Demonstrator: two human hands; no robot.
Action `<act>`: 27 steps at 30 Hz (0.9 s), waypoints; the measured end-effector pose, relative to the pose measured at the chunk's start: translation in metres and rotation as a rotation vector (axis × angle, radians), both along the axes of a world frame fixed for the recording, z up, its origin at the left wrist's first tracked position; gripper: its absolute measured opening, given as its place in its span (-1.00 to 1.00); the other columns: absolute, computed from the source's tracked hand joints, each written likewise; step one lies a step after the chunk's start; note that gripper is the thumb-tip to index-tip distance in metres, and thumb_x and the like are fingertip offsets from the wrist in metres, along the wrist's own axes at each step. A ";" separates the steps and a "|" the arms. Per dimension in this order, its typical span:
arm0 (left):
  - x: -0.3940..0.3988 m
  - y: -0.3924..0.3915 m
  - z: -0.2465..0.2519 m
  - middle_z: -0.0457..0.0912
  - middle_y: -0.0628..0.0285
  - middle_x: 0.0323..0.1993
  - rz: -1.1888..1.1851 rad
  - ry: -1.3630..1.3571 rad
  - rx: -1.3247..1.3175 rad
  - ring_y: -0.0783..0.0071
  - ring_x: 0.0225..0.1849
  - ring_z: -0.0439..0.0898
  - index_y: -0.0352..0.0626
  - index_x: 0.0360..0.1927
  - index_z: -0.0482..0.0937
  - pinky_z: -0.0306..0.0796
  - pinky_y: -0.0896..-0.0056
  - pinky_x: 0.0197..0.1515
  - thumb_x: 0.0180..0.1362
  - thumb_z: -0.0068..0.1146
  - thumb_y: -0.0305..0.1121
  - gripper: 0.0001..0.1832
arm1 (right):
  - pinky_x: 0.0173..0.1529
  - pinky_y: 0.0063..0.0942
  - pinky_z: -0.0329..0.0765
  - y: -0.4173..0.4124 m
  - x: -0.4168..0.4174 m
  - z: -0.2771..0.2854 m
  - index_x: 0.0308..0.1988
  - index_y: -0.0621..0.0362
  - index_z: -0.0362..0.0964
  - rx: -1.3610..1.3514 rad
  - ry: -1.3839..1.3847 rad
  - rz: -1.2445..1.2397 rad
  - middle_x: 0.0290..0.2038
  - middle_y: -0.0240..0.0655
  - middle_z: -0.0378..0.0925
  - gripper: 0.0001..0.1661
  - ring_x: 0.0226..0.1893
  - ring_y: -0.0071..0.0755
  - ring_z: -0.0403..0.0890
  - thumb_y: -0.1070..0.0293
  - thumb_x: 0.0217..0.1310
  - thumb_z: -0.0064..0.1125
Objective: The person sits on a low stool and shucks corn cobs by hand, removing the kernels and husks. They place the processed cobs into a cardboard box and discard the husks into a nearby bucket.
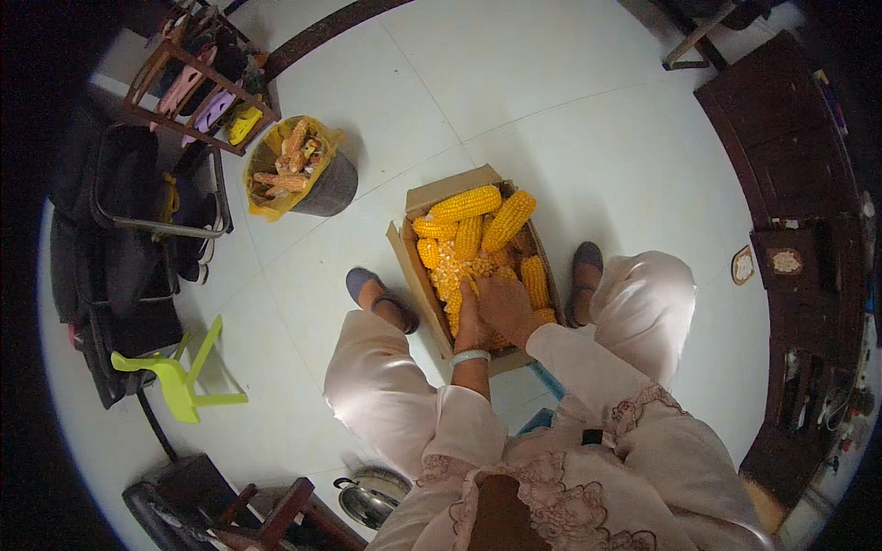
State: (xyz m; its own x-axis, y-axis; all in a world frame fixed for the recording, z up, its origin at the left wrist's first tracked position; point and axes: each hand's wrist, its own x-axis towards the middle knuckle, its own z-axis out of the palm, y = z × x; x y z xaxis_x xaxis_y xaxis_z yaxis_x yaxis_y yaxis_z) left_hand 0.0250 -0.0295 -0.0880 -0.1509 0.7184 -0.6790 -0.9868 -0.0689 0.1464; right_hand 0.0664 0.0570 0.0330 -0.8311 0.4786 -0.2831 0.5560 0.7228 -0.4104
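Note:
A cardboard box [422,293] stands on the floor between my feet, holding several yellow corn cobs [508,220] and loose corn kernels [448,270]. Both hands are over the near half of the box, close together. My left hand [470,313], with a pale bangle at the wrist, is against a corn cob, its fingers partly hidden. My right hand [506,306] is bent over beside it, back up, hiding what lies under its fingers. Whether either hand grips the cob cannot be made out.
A bin [334,186] with a yellow liner holds stripped corn cobs [281,181]. Left are a shoe rack [200,127], chairs and a green plastic stool [180,386]. A metal pot [375,497] lies behind my left leg. A dark wooden cabinet [792,158] lines the right.

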 end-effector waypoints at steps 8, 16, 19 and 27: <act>0.003 0.018 0.008 0.38 0.14 0.20 0.038 0.116 0.031 0.14 0.22 0.36 -0.13 0.27 0.24 0.27 0.09 0.24 0.25 -0.23 0.27 -0.25 | -0.21 -0.10 0.51 0.032 -0.004 -0.089 -0.28 0.28 0.52 0.214 -0.053 0.159 -0.36 0.05 0.56 -0.73 -0.28 0.08 0.60 0.30 0.11 0.08; -0.012 -0.017 -0.051 0.53 0.11 -0.06 0.193 -0.154 0.098 0.16 -0.09 0.54 -0.08 0.11 0.40 0.51 0.09 -0.08 0.28 -0.15 0.14 -0.45 | -0.26 -0.06 0.48 -0.002 0.062 -0.012 -0.27 0.27 0.47 -0.102 0.184 -0.189 -0.43 0.04 0.53 -0.79 -0.38 0.12 0.57 0.36 0.13 0.08; -0.001 -0.002 -0.019 0.54 0.16 -0.17 0.190 -0.133 -0.016 0.22 -0.21 0.55 -0.08 0.02 0.43 0.54 0.17 -0.22 0.30 -0.13 0.08 -0.53 | -0.27 -0.06 0.50 -0.021 0.096 0.014 -0.23 0.27 0.46 -0.140 0.116 -0.232 -0.41 0.04 0.54 -0.78 -0.37 0.10 0.58 0.37 0.15 0.06; -0.015 0.008 -0.011 0.54 0.15 -0.29 0.122 -0.144 -0.076 0.28 -0.30 0.55 -0.10 -0.05 0.45 0.55 0.29 -0.33 0.28 -0.07 0.06 -0.57 | -0.34 -0.14 0.54 -0.047 0.111 0.023 -0.10 0.25 0.45 -0.105 0.241 -0.210 -0.33 0.02 0.55 -0.72 -0.42 0.03 0.60 0.42 0.17 0.04</act>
